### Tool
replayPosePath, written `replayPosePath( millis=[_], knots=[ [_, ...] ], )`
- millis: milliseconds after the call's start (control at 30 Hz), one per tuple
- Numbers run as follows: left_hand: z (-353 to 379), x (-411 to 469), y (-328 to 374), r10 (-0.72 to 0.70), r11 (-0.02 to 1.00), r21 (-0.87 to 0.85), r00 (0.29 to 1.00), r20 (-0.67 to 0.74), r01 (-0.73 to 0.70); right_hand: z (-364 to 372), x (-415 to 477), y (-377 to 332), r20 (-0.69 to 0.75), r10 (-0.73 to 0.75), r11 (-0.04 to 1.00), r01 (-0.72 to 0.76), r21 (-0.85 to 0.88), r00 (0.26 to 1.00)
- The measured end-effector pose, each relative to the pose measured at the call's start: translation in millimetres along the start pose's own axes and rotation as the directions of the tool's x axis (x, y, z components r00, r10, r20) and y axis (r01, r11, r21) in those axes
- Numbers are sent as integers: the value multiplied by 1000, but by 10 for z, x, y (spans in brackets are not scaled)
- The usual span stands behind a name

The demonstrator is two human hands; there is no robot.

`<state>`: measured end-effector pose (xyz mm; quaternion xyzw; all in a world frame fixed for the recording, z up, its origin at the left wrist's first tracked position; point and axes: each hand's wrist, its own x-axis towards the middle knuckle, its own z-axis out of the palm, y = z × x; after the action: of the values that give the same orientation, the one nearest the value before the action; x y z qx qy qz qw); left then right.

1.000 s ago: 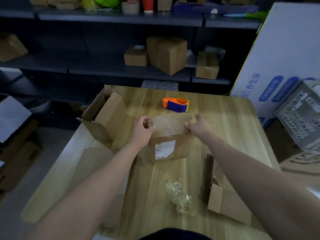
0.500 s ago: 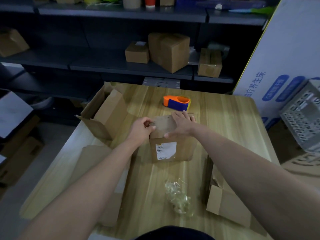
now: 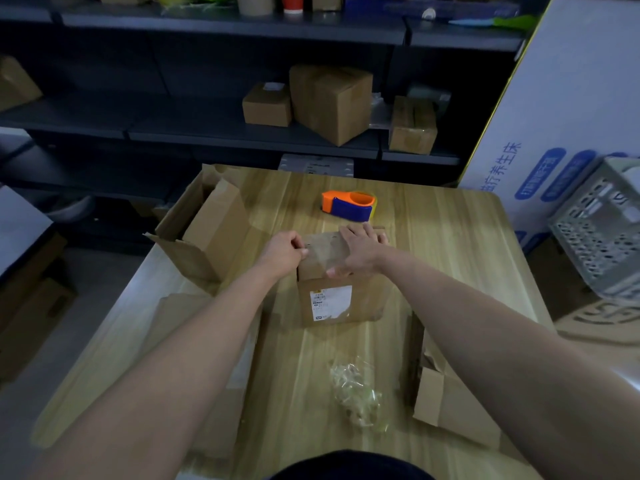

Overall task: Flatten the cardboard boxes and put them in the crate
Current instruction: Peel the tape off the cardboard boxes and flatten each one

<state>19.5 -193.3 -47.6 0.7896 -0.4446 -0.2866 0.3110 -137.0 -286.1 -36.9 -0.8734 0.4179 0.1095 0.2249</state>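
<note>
A small brown cardboard box (image 3: pixel 341 301) with a white label on its near face stands upright in the middle of the wooden table (image 3: pixel 450 244). My left hand (image 3: pixel 284 252) pinches the left edge of its top, fingers curled. My right hand (image 3: pixel 360 251) lies flat on the top, palm down, fingers spread toward the far edge. A bigger opened box (image 3: pixel 204 233) with loose flaps stands at the table's left. Flattened cardboard (image 3: pixel 183 327) lies under my left forearm. A grey perforated crate (image 3: pixel 602 230) sits off the table at the right.
An orange and blue tape dispenser (image 3: pixel 348 206) lies just beyond the small box. A wad of clear plastic (image 3: pixel 356 389) lies near the front edge, with folded cardboard (image 3: pixel 446 400) to its right. Shelves with sealed boxes (image 3: pixel 330 100) stand behind; a large white carton (image 3: pixel 568 98) leans at the right.
My right hand slid from the box's right corner onto its top and now presses flat. My left hand stays at the left top edge. The box has kept its place.
</note>
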Motion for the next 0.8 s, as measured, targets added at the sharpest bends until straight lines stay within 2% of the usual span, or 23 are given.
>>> replayPosePath(
  millis=[133,267,467,633,800],
  knots=[
    [21,6,-6,1,1000,-10,1000,14,-1,4,-13,-20,-7,6,1000,-6,-1,1000],
    [72,-73,-92,117,992,-30,986,-117,-122,-33,-8,-45,8,9,1000,-9,-3,1000],
    [113,-108,-77,141,990,53,972,-188,-134,-30,-19,-55,15,15,1000,-15,-1,1000],
    [100,-34,15,66,996,70,984,-164,-55,-22,-22,-50,8,25,1000,-25,0,1000],
    [64,20,74,79,966,253,993,-85,-55,-24,-8,-46,-1,13,1000,-13,-4,1000]
  ],
)
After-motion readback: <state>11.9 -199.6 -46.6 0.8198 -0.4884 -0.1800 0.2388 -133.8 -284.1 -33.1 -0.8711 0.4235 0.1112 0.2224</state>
